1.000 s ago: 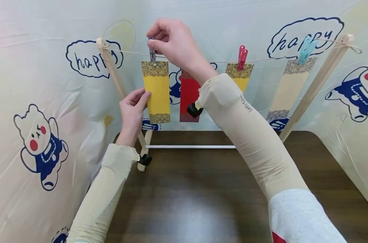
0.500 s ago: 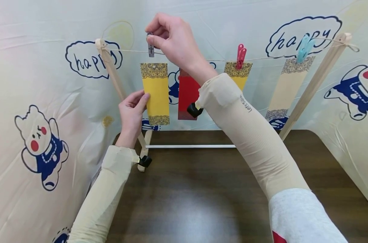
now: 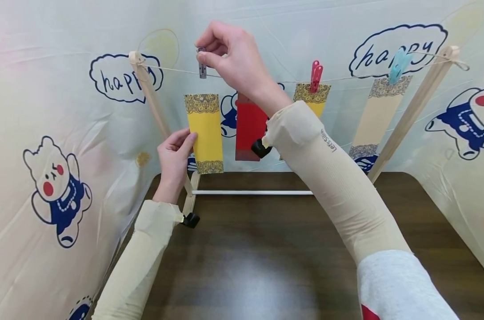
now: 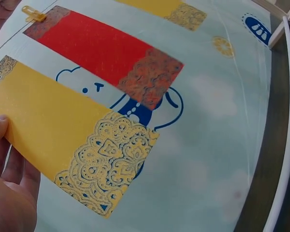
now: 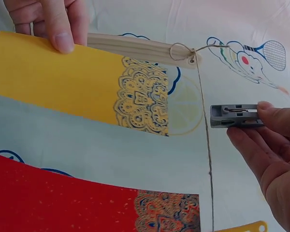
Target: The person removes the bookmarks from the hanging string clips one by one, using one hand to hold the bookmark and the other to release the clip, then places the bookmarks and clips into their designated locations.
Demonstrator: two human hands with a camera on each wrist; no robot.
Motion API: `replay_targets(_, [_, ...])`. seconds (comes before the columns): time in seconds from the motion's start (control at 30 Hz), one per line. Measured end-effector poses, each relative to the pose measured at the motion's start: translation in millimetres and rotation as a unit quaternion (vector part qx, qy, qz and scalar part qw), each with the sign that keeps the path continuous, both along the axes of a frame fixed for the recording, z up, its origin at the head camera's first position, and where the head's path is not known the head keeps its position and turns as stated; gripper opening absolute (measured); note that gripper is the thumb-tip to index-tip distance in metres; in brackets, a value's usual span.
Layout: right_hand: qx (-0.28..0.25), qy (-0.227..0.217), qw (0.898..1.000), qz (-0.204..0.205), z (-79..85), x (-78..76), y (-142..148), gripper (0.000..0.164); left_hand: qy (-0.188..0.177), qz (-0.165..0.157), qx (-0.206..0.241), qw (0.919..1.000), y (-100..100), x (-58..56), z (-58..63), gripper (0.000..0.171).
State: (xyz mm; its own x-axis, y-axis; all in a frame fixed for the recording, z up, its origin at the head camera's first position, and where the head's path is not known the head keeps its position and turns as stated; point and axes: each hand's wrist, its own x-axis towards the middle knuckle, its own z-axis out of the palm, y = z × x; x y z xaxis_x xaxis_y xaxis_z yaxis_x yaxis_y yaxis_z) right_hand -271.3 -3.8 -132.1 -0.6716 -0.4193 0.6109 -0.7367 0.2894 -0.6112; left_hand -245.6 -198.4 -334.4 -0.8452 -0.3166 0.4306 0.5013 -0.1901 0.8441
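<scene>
My left hand (image 3: 174,153) pinches the left edge of a yellow paper strip (image 3: 205,138) with lacy patterned ends. The strip hangs upright below the string (image 3: 174,70), its top edge apart from it. Above, my right hand (image 3: 235,58) pinches a grey clothespin (image 3: 202,64) between thumb and fingers. In the right wrist view the clothespin (image 5: 237,116) lies close beside the string (image 5: 206,121), with no paper in it. A red strip (image 3: 251,129) hangs just to the right, clipped by a yellow clothespin (image 4: 34,13) seen in the left wrist view.
A second yellow strip (image 3: 314,94) hangs from a pink clothespin (image 3: 316,76), partly behind my right arm. A cream strip (image 3: 379,111) hangs from a light blue clothespin (image 3: 399,66). Wooden posts (image 3: 418,111) hold the string; a white rod (image 3: 251,192) runs low above the dark table (image 3: 242,253).
The grey clothespin has come up off the yellow strip's top. My left hand has lowered the strip away from the string.
</scene>
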Motion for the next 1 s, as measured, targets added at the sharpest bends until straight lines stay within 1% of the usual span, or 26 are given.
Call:
replay_targets(0.13, [-0.003, 0.005, 1.0, 0.001, -0.1, 4.1, 7, 0.019, -0.003, -0.002, 0.004, 1.0, 3, 4.6, -4.8, 0.011])
replay_targets(0.3, [-0.006, 0.024, 1.0, 0.006, -0.7, 10.2, 16, 0.021, -0.005, -0.004, 0.012, 0.9999, 8, 10.7, -11.2, 0.013])
replay_targets(0.43, [0.0, 0.032, 0.999, 0.01, -3.4, 15.0, 24, 0.021, -0.011, -0.001, 0.014, 0.9998, 11, 16.6, -17.4, 0.014])
replay_targets(0.6, [0.006, 0.025, 1.0, 0.002, -9.9, 19.3, 33, 0.022, -0.016, 0.001, 0.012, 0.9998, 11, 21.6, -23.0, 0.012])
replay_targets(0.77, [0.012, 0.018, 1.0, -0.003, -20.1, 23.9, 40, 0.024, -0.02, 0.001, 0.014, 0.9997, 7, 28.8, -25.5, 0.012])
replay_targets(1.0, [0.012, -0.003, 1.0, 0.009, -35.0, 32.7, 55, 0.023, -0.05, -0.001, 0.0, 0.9987, 4, 42.1, -32.3, 0.01])
